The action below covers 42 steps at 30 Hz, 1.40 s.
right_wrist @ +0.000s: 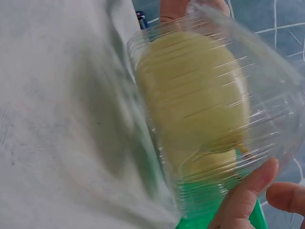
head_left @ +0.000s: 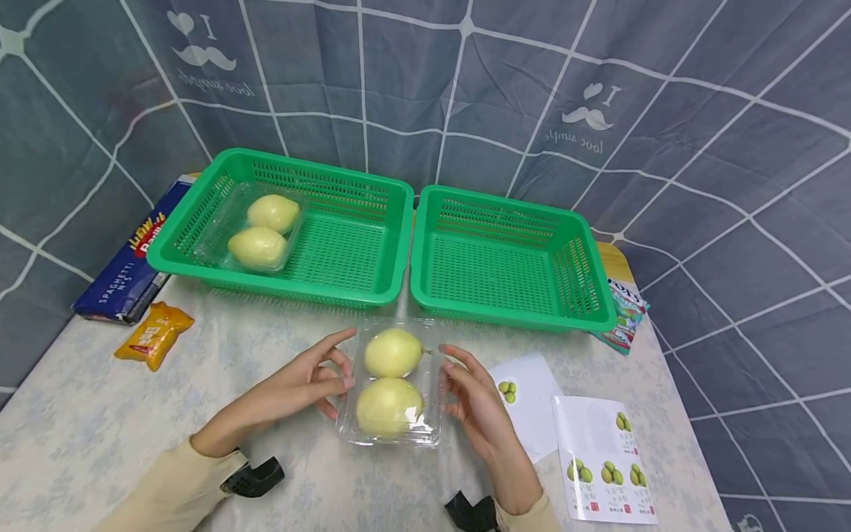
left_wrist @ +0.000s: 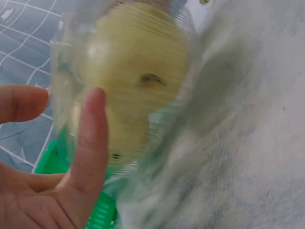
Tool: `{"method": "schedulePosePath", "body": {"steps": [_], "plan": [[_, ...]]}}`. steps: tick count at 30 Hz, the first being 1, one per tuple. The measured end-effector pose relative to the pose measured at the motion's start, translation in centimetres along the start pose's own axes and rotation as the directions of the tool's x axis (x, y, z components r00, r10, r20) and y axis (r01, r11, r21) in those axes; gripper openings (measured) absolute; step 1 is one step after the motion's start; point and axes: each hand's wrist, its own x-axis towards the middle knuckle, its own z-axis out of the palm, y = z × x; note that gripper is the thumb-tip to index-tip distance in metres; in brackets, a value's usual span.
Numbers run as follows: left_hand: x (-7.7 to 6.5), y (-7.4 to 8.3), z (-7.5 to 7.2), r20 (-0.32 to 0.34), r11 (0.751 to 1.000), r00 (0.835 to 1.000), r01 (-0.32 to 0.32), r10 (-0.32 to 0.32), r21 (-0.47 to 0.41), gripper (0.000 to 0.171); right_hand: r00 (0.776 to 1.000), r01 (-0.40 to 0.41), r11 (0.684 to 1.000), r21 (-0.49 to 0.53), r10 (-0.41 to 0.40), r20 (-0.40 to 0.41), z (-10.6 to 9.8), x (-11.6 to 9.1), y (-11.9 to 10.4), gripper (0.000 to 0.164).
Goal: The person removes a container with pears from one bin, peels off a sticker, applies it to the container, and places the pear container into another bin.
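Tabletop (head_left: 219, 369): hands (head_left: 309, 380) (head_left: 480, 410) flank clamshell (head_left: 432, 403) near basket rims (head_left: 319, 295).

A: What can you read on the blue box (head_left: 131, 260)?
B: "SPAGHETTI N°5" in white. Its red logo starts with "Ba"; I can't make out the rest.
A: And on the patterned cloth (head_left: 412, 81)?
B: Two prints, each with a heart, an "I", a moustache and "love simple", the wording mirrored.
A: The orange packet (head_left: 155, 336)?
B: Pale characters on it, too small to read.
A: The teal packet (head_left: 625, 316)?
B: Large letters, partly hidden.
A: The glossy sheet (head_left: 601, 436)?
B: Tiny characters and red marks, illegible.
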Motion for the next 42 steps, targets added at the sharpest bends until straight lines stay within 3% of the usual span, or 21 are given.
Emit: {"method": "schedulePosePath", "body": {"steps": [4, 13, 28, 36, 39, 42], "plan": [[0.2, -0.3, 0.0, -0.012, 0.999, 0.999, 0.038, -0.037, 0.021, 0.082, 1.000, -0.009, 0.999, -0.043, 0.008, -0.012, 0.0, 0.4, 0.3, 0.044], [0.5, -0.5, 0.2, -0.057, 0.997, 0.997, 0.055, -0.052, 0.051, 0.086, 1.000, -0.013, 0.994, -0.110, 0.010, -0.028, 0.0, 0.7, 0.7, 0.049], [1.6, -0.8, 0.0, -0.143, 0.994, 0.990, 0.011, 0.005, 0.111, 0.094, 0.998, 0.032, 0.986, -0.166, -0.041, -0.051, -0.1, 1.1, 0.0, 0.048], [2.1, -1.0, 0.1, -0.170, 0.999, 0.985, 0.027, -0.020, 0.041, 0.093, 0.999, 0.031, 0.982, -0.186, -0.035, -0.019, -0.3, 1.1, -0.1, 0.051], [2.2, -0.8, 0.1, -0.167, 0.999, 0.986, 0.032, -0.029, 0.011, 0.094, 0.999, 0.049, 0.970, -0.240, -0.048, 0.010, -0.8, 0.8, -0.6, 0.052], [2.3, -0.7, 0.1, -0.162, 1.000, 0.986, 0.031, -0.030, 0.004, 0.093, 0.996, 0.089, 0.926, -0.366, -0.085, 0.028, -2.1, 0.2, -1.6, 0.050]]}}
